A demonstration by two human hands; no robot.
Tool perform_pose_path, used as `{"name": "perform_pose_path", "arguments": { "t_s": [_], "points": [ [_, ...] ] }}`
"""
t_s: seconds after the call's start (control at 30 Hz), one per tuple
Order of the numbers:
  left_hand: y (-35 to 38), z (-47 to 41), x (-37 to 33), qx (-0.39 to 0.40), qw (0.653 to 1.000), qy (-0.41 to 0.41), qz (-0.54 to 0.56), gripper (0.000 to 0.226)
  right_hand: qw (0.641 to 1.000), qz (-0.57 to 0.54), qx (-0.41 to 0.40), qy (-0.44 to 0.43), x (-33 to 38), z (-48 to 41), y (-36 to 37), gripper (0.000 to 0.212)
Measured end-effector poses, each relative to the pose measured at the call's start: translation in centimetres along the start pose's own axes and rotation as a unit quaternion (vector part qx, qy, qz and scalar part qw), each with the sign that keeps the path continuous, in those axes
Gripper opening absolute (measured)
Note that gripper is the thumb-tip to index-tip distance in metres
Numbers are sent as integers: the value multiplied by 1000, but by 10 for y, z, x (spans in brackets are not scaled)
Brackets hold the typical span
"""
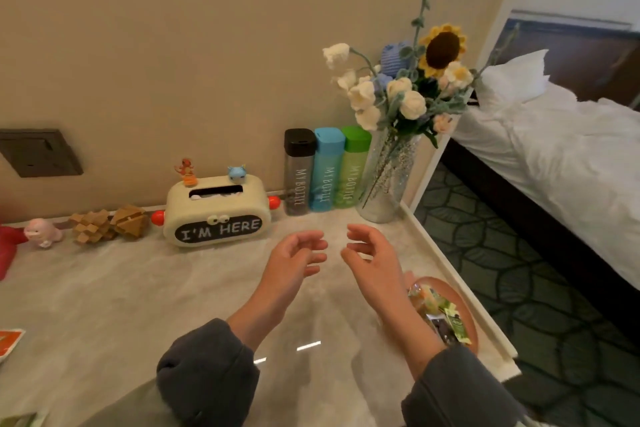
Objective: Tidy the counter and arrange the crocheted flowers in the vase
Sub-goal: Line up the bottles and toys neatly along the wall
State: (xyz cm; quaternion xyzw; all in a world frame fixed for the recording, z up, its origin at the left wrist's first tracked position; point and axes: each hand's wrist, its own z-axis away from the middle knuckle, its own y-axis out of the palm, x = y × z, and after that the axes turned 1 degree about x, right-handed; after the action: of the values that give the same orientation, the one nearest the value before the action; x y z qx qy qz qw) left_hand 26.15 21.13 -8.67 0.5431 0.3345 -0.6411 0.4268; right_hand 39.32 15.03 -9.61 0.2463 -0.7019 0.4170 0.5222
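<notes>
The crocheted flowers (401, 87), white, blue and a yellow sunflower, stand upright in a clear glass vase (386, 184) at the back right corner of the marble counter (138, 295). My left hand (294, 258) and my right hand (370, 255) hover side by side above the counter, just in front of the vase. Both have loosely curled fingers and hold nothing. Neither hand touches the vase or the flowers.
Three "MY BOTTLE" bottles (323, 172) stand against the wall left of the vase. A cream "I'M HERE" tissue box (216, 211) with small figures, wooden puzzles (107, 224) and a pink toy (43, 232) line the wall. A plate of wrapped snacks (446, 315) sits by the right edge; a bed lies beyond.
</notes>
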Motion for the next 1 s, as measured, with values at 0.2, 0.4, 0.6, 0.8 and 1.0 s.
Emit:
{"name": "perform_pose_path", "arguments": {
  "t_s": [0.2,0.4,0.6,0.8,1.0],
  "points": [
    [68,23,34,44,997,-45,-36,32,995,68,-67,41,-39,30,-79,37],
    [114,44,62,51,994,-62,-79,36,985,140,-92,30,-80,44,-134,35],
    [147,61,83,13,995,-83,-45,59,986,157,-33,46,-114,56,-154,46],
    [170,70,97,-67,995,-59,-38,56,994,63,-14,84,-119,63,-154,63],
    [166,76,93,-100,994,-39,-32,53,991,92,33,88,-113,58,-141,57]
  ]
}}
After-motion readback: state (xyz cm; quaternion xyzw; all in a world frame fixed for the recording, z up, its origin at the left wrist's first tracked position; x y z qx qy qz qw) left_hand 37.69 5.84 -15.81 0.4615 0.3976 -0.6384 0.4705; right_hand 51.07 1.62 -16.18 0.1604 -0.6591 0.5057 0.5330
